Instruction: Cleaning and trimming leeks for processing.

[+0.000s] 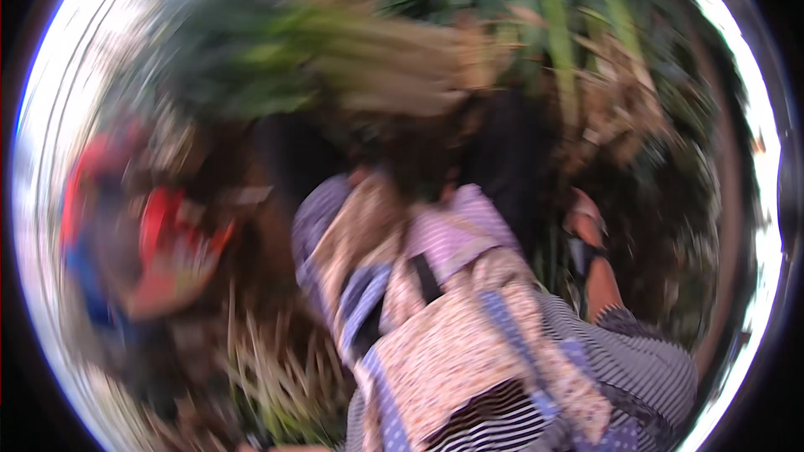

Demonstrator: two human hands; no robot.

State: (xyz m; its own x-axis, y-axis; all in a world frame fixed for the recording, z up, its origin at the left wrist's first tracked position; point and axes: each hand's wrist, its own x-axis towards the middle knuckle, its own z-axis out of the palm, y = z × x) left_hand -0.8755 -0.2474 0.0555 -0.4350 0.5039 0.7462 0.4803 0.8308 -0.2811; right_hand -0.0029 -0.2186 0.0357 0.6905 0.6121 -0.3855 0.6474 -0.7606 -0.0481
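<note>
Though motion blur smears everything, the long bundle of green and tan leaves (335, 59) lies crosswise above the patterned lilac cloth sleeve (435, 285), nearer the left hand, and neither hand's grip can be made out.

You were outdoors, in a garden or a patch of farmland, though motion blurred nearly everything. Green leaves (251, 59) and pale thick stalks (557, 42) filled the top, dry grass blades (276, 368) lay below, and bright daylight (50, 117) rimmed the whole view.
</note>
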